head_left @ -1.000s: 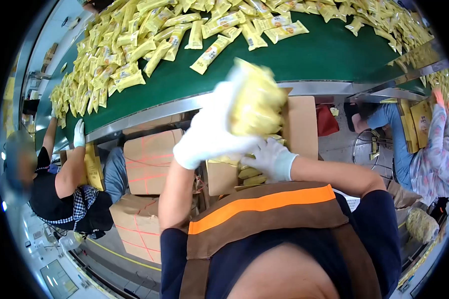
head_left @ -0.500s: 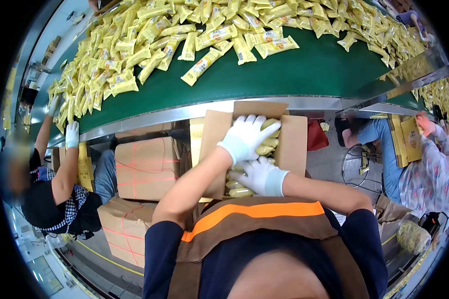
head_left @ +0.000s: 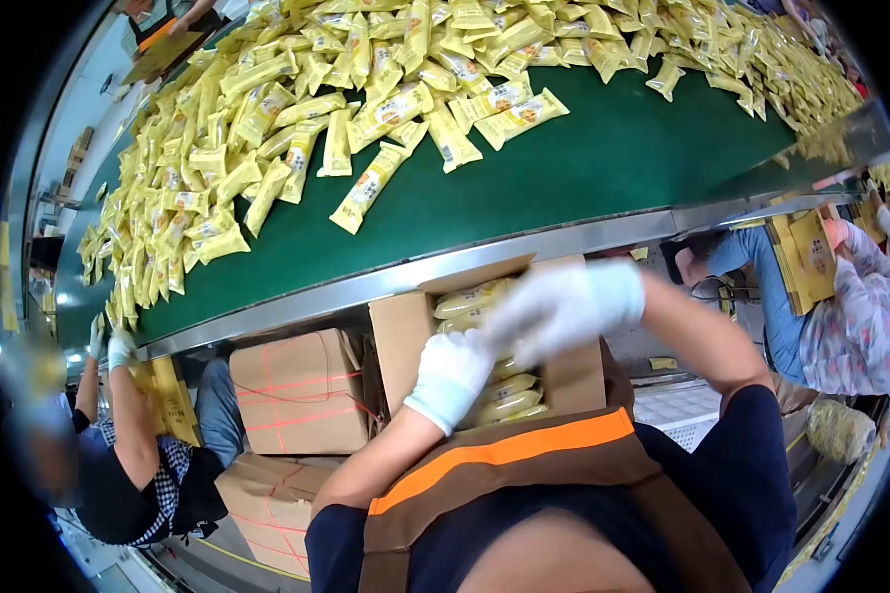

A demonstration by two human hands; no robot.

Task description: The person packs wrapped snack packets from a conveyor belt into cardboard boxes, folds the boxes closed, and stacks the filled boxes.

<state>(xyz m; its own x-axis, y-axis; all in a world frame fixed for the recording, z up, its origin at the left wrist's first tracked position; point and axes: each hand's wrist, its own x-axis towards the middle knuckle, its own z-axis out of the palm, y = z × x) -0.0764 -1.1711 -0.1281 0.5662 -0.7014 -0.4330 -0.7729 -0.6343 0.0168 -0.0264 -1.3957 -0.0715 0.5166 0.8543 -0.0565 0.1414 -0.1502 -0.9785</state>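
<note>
An open cardboard box (head_left: 402, 341) stands against my front, with rows of yellow wrapped snack packets (head_left: 509, 397) inside. My left hand (head_left: 453, 374), in a white glove, is over the left side of the box with its fingers bent inward. What those fingers hold, if anything, is hidden. Above the box, my gloved right hand (head_left: 574, 308) is smeared by motion; its fingertips overlap those of my left hand in the view, and I cannot tell whether they touch.
Beyond the box, a green conveyor belt (head_left: 583, 168) carries a large heap of yellow packets (head_left: 376, 188). Its metal edge (head_left: 366, 289) runs between. Strapped cartons (head_left: 297, 390) sit at left. One co-worker (head_left: 133, 445) is at left, another (head_left: 845, 316) at right holds yellow folded cartons (head_left: 806, 259).
My right hand has risen from inside the box and swung up over it. My left hand has drawn back toward the box's left side. The whole view has shifted and tilted.
</note>
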